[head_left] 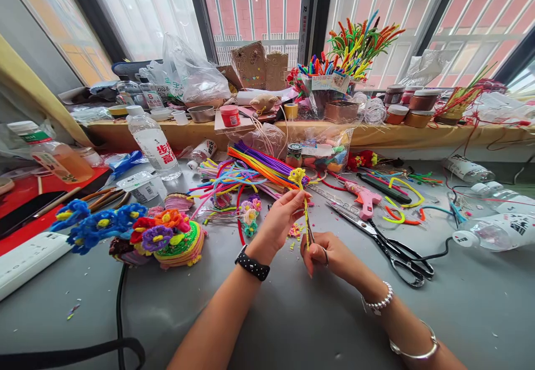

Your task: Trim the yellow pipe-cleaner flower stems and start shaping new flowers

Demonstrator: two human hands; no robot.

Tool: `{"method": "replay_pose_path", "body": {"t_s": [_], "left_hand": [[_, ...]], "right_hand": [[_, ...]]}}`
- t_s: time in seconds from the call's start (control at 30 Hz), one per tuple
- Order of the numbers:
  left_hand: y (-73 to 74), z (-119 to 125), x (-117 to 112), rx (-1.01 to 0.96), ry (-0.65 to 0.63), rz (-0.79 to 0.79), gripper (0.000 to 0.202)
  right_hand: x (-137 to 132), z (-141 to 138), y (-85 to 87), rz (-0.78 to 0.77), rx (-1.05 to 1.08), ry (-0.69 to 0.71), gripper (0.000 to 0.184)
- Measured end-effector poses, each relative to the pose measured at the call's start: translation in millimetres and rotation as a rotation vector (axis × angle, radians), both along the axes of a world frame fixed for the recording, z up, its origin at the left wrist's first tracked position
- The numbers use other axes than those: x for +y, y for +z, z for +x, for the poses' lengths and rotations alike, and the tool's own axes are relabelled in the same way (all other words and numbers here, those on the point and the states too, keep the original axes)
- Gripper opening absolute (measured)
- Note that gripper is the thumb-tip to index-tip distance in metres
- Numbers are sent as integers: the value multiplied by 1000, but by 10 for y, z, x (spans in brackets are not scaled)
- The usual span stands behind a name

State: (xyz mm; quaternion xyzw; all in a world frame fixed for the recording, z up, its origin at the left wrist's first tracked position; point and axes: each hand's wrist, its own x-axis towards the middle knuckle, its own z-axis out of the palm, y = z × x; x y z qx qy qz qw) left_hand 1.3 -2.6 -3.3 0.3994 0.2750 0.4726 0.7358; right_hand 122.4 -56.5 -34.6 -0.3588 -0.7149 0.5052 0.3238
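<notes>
My left hand [281, 218] pinches the upper part of a yellow pipe-cleaner stem [306, 220], just below its curled yellow head [297, 176]. My right hand [330, 254] is closed round the lower end of the same stem, a ring on one finger. Both hands hover over the grey table [267, 314] near its middle. A black dotted band sits on my left wrist and pearl and metal bracelets on my right.
Finished pipe-cleaner flowers [137, 230] lie at left. A bundle of coloured pipe cleaners [259, 166], a pink glue gun [363, 197] and large scissors [384, 242] lie behind and right of my hands. Water bottles [152, 141] and a cluttered window ledge [376, 133] stand beyond.
</notes>
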Motion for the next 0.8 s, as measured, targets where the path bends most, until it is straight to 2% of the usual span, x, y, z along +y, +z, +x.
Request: {"method": "replay_pose_path", "body": {"t_s": [0.4,0.8], "left_hand": [[13,5,2,-61,-71,-32,12],[30,10,-24,-46,-77,-39,11]], "right_hand": [[-14,26,18,15,-23,30,70],[-27,-21,56,48,6,47,71]]}}
